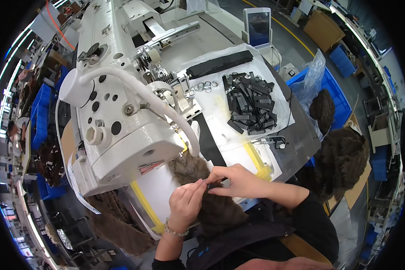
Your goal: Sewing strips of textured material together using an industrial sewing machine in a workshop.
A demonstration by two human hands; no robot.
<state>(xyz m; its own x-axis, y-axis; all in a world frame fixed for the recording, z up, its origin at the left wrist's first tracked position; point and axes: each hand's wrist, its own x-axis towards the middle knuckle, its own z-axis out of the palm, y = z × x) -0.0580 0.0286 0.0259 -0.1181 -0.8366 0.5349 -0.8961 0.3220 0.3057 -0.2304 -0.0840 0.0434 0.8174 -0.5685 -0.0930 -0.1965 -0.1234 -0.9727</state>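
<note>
Both hands meet over a brown fur piece (220, 211) that runs from under the sewing machine head (130, 148) toward my lap. My left hand (186, 204), a bead bracelet at its wrist, has its fingers pressed together. My right hand (239, 182) comes in from the right in a pinch, its fingertips against those of the left. A small dark bit shows between the fingertips, too small to name. Right of the machine, a heap of short black strips (252, 101) lies on a white sheet, near several metal rings (204, 86).
A folded black cloth strip (219, 64) lies behind the rings. Small scissors or snips (272, 141) lie at the sheet's front edge. A screen (258, 27) stands at the back. More brown fur (342, 159) and a blue bin (339, 96) are at the right; fur also hangs at lower left (119, 225).
</note>
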